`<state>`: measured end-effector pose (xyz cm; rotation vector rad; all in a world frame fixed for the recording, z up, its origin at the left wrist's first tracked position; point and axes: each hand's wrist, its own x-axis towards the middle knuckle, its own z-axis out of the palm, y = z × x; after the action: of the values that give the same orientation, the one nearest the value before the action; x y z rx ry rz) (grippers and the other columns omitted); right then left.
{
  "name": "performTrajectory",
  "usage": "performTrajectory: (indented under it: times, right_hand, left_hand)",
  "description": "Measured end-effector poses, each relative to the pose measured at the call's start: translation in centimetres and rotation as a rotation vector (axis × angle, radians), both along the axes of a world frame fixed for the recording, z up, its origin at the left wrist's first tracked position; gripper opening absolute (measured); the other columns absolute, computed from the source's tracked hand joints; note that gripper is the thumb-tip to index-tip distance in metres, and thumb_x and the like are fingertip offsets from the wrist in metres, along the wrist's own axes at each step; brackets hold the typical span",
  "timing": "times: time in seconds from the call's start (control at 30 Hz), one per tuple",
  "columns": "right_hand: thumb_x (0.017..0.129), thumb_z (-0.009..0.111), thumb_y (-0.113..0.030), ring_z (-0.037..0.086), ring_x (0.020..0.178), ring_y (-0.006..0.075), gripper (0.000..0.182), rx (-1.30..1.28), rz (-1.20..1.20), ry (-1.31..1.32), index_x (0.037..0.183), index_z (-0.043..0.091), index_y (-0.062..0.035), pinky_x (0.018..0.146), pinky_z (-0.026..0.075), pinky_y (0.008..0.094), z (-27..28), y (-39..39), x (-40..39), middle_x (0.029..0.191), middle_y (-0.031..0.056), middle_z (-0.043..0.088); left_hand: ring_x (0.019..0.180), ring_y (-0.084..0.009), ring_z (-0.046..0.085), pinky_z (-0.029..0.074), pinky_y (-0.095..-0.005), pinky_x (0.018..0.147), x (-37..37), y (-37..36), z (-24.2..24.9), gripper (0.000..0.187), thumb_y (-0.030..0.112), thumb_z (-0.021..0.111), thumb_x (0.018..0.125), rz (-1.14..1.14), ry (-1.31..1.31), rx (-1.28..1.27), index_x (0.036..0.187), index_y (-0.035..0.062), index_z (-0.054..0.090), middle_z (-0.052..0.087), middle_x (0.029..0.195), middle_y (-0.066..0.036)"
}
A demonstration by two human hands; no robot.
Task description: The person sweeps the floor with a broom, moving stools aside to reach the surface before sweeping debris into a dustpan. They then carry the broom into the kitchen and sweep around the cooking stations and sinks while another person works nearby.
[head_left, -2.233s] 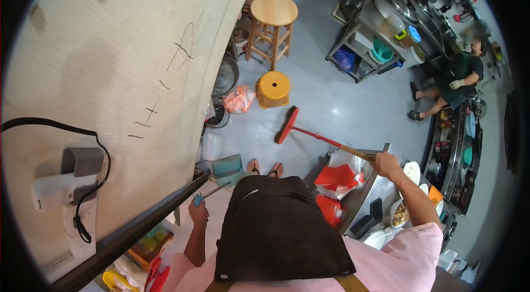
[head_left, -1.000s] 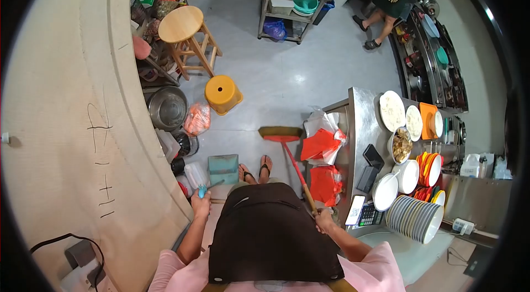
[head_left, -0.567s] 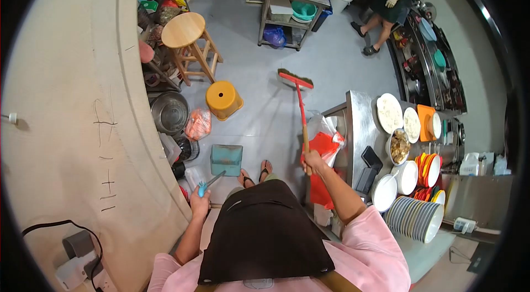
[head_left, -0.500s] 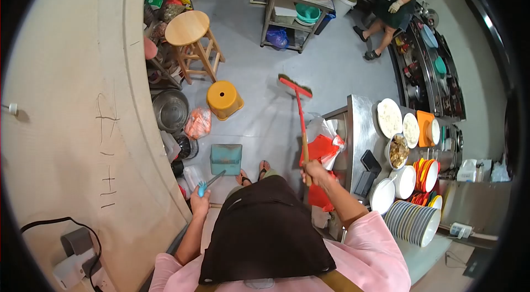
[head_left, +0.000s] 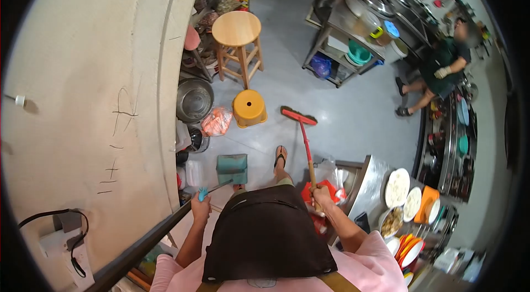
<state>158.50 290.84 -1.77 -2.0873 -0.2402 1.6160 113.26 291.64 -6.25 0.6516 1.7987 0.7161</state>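
My right hand (head_left: 322,198) is wrapped round the wooden upper part of a broom (head_left: 307,145). Its red head, with dark bristles, rests on the grey floor ahead of me. In my left hand (head_left: 201,208) is the blue-ended handle of a teal dustpan (head_left: 231,169). The dustpan sits low in front of my feet, its thin handle slanting back to me. One sandalled foot (head_left: 281,156) is forward between broom and dustpan; the other is mostly hidden under the dark apron (head_left: 265,237).
A yellow plastic stool (head_left: 249,108) and a wooden stool (head_left: 237,29) stand ahead, left of the broom. A metal counter (head_left: 367,176) with plates of food is close on my right. Beyond are a metal trolley (head_left: 331,29) and a person (head_left: 441,71) in a dark apron.
I have stepped forward with one foot, and the view has turned left. The broom head now looks nearer to me. Both hands still hold the broom and dustpan.
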Motion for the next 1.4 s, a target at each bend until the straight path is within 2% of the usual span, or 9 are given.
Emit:
performTrajectory:
  times: [0.13, 0.2, 0.33, 0.37, 0.53, 0.77, 0.97, 1.3, 1.4]
  right_hand:
    - [0.093, 0.055, -0.015, 0.046, 0.041, 0.0116, 0.017, 0.018, 0.327, -0.089, 0.091, 0.057, 0.002, 0.035, 0.041, 0.0294, -4.3, 7.9, 6.3, 0.06, 0.0036, 0.051]
    - [0.091, 0.053, -0.016, 0.051, 0.043, 0.0158, 0.021, 0.019, 0.439, -0.101, 0.093, 0.058, 0.0045, 0.036, 0.043, 0.0313, -5.4, 12.9, 8.6, 0.06, 0.0077, 0.055]
    - [0.091, 0.053, -0.018, 0.057, 0.046, 0.0206, 0.026, 0.042, 0.726, -0.237, 0.095, 0.058, 0.0066, 0.04, 0.048, 0.0357, -2.0, 18.9, 10.7, 0.058, 0.0126, 0.058]
    - [0.089, 0.055, -0.02, 0.064, 0.05, 0.0276, 0.028, 0.064, 0.843, -0.285, 0.097, 0.059, 0.0062, 0.049, 0.054, 0.041, -1.9, 19.2, 11.5, 0.062, 0.0186, 0.061]
    - [0.087, 0.056, -0.015, 0.064, 0.05, 0.0286, 0.024, 0.265, 1.082, -0.416, 0.096, 0.059, 0.0078, 0.046, 0.05, 0.0408, -4.7, 16.7, 16.4, 0.062, 0.019, 0.062]
    - [0.089, 0.055, -0.012, 0.057, 0.044, 0.0218, 0.018, -0.023, 1.048, -0.21, 0.098, 0.059, 0.0035, 0.039, 0.045, 0.0372, 4.5, 14.6, 15.8, 0.06, 0.0116, 0.058]
    - [0.09, 0.054, -0.01, 0.049, 0.043, 0.0123, 0.02, -0.12, 0.933, 0.104, 0.105, 0.06, 0.0023, 0.037, 0.041, 0.0319, 6.0, 15.3, 16.9, 0.062, 0.0041, 0.053]
    - [0.088, 0.057, -0.01, 0.059, 0.046, 0.0202, 0.018, -0.023, 1.294, -0.195, 0.099, 0.061, 0.0037, 0.042, 0.048, 0.0362, 9.7, 21.2, 14.2, 0.063, 0.0135, 0.061]
    - [0.09, 0.061, -0.014, 0.054, 0.044, 0.0163, 0.02, 0.189, 1.541, -0.314, 0.103, 0.061, 0.0016, 0.041, 0.045, 0.0345, 7.2, 22.3, 15.9, 0.055, 0.0067, 0.053]
  left_hand:
    - [0.039, -0.0109, 0.045, 0.036, -0.029, 0.034, 4.0, 0.3, 0.3, 0.018, 0.007, 0.061, 0.088, 0.097, 0.07, -0.068, 0.106, 0.0029, 0.058, 0.046, 0.054, 0.0]
    - [0.039, -0.011, 0.045, 0.036, -0.0293, 0.034, 5.9, 0.6, 0.9, 0.018, 0.008, 0.06, 0.089, 0.124, 0.107, -0.084, 0.107, 0.0029, 0.058, 0.046, 0.054, 0.0]
    - [0.038, -0.0119, 0.045, 0.036, -0.0296, 0.035, 8.4, 0.2, 2.6, 0.022, 0.009, 0.059, 0.09, 0.179, 0.195, -0.122, 0.111, 0.0031, 0.059, 0.048, 0.053, -0.001]
    - [0.038, -0.012, 0.045, 0.036, -0.0295, 0.035, 9.1, 0.0, 3.4, 0.021, 0.009, 0.059, 0.09, 0.201, 0.21, -0.145, 0.111, 0.0032, 0.059, 0.048, 0.053, -0.001]
    - [0.039, -0.013, 0.047, 0.04, -0.0295, 0.035, 11.9, -1.6, 4.3, 0.014, 0.008, 0.059, 0.091, 0.382, 0.191, -0.16, 0.103, 0.001, 0.059, 0.048, 0.054, -0.003]
    - [0.037, -0.0136, 0.046, 0.039, -0.03, 0.034, 12.6, -4.5, 2.4, 0.011, 0.008, 0.058, 0.091, 0.493, 0.249, -0.185, 0.1, 0.0017, 0.059, 0.048, 0.053, -0.003]
    - [0.037, -0.0145, 0.047, 0.039, -0.031, 0.034, 12.9, -9.0, -0.4, 0.019, 0.009, 0.059, 0.091, 0.621, 0.272, -0.218, 0.109, 0.0021, 0.062, 0.049, 0.052, -0.003]
    - [0.035, -0.0142, 0.043, 0.036, -0.0305, 0.032, 16.8, -16.1, -1.0, 0.011, 0.012, 0.061, 0.092, 0.975, 0.226, -0.233, 0.099, 0.0033, 0.058, 0.046, 0.052, -0.002]
    - [0.034, -0.0143, 0.041, 0.036, -0.0305, 0.031, 17.2, -17.6, -2.2, 0.011, 0.014, 0.061, 0.093, 1.116, 0.2, -0.157, 0.096, 0.0042, 0.056, 0.045, 0.052, -0.002]
